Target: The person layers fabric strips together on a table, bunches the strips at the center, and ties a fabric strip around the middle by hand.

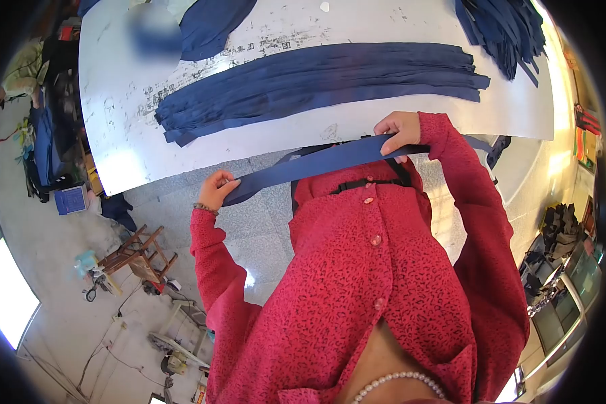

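Observation:
A long navy fabric strip (pixel 316 160) stretches between my two hands, just off the near edge of the table. My left hand (pixel 217 189) pinches its left end, thumb on top, and a short tail hangs below the fingers. Farther along, my right hand (pixel 400 135) is closed on the strip with the thumb over it, and the rest trails off to the right past my sleeve. Beyond the strip, a long pile of navy fabric strips (pixel 323 77) lies across the white table (pixel 377 121).
A heap of loose navy strips (pixel 505 34) sits at the table's far right. Another navy fabric piece (pixel 212 27) lies at the far left beside a blurred patch. On the floor to the left are a wooden stool (pixel 145 256) and a blue box (pixel 72 200).

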A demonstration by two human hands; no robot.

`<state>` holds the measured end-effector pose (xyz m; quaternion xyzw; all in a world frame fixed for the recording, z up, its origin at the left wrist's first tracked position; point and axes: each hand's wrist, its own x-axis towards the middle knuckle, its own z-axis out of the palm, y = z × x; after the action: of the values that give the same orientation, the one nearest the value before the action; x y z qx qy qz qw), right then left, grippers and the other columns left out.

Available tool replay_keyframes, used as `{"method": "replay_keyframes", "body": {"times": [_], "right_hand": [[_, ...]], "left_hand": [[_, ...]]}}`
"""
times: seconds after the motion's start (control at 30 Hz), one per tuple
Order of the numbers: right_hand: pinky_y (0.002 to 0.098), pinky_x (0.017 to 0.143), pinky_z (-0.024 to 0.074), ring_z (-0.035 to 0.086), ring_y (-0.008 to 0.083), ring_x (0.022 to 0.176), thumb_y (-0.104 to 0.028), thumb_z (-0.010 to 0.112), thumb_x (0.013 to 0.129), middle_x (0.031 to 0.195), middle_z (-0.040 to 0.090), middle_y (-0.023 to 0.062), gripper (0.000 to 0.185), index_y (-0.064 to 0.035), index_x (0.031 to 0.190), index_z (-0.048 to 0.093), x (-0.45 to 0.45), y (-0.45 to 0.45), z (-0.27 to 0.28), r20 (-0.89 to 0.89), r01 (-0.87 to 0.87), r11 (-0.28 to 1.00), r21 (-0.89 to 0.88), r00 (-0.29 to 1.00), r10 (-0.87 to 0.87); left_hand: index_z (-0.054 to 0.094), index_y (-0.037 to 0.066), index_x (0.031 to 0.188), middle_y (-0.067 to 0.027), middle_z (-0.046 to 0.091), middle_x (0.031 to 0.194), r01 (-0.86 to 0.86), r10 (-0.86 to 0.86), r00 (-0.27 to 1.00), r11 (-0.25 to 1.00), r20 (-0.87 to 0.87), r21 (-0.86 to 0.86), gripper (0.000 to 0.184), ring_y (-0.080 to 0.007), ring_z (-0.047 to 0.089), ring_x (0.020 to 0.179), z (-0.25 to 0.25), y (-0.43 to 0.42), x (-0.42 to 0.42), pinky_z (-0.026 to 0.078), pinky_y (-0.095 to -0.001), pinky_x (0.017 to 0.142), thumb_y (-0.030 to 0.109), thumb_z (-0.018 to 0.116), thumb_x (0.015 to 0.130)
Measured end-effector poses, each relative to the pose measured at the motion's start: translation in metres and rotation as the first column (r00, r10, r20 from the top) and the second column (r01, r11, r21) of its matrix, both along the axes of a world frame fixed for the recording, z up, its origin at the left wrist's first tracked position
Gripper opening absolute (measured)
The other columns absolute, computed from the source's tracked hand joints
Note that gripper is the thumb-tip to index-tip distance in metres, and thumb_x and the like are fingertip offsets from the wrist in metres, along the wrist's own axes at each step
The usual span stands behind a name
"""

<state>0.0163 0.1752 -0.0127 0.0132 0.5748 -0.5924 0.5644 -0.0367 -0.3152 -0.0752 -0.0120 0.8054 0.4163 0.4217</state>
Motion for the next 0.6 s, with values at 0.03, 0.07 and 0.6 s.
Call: {"method": "replay_keyframes", "body": {"times": [0.03,0.07,0.6], "right_hand": [[0.0218,0.048,0.0418,0.058,0.0099,0.051,-0.025,0.064,0.082,0.062,0.060,0.0060,0.027,0.0006,0.087,0.057,0.001,0.002,0.000,0.000,0.001,1.000,-0.001,1.000,-0.001],[0.0220,0.049,0.0420,0.058,0.0098,0.052,-0.024,0.065,0.082,0.063,0.060,0.0062,0.026,0.0003,0.088,0.057,0.002,0.003,-0.001,-0.005,0.023,1.000,-0.014,1.000,-0.023],[0.0248,0.060,0.0433,0.053,0.0081,0.064,-0.024,0.066,0.080,0.071,0.061,0.0025,0.024,-0.0031,0.089,0.057,-0.003,-0.026,0.001,-0.265,-0.086,0.991,0.098,0.958,0.110]], "left_hand": [[0.058,0.007,0.077,0.0068,0.052,0.063,0.044,-0.048,0.997,0.997,-0.056,-0.069,0.013,-0.0015,0.044,0.057,-0.003,-0.005,0.002,0.034,-0.0183,0.051,0.014,0.070,0.078],[0.058,0.007,0.077,0.0068,0.052,0.063,0.043,-0.047,0.997,0.997,-0.057,-0.071,0.013,-0.0015,0.044,0.057,-0.008,-0.008,0.006,0.034,-0.0183,0.051,0.014,0.070,0.078],[0.057,0.004,0.107,-0.0111,0.060,0.105,0.346,-0.224,0.899,0.890,-0.376,0.298,0.032,-0.0251,0.058,0.100,0.014,0.171,0.028,0.044,-0.0312,0.085,0.018,0.067,0.079]]}}
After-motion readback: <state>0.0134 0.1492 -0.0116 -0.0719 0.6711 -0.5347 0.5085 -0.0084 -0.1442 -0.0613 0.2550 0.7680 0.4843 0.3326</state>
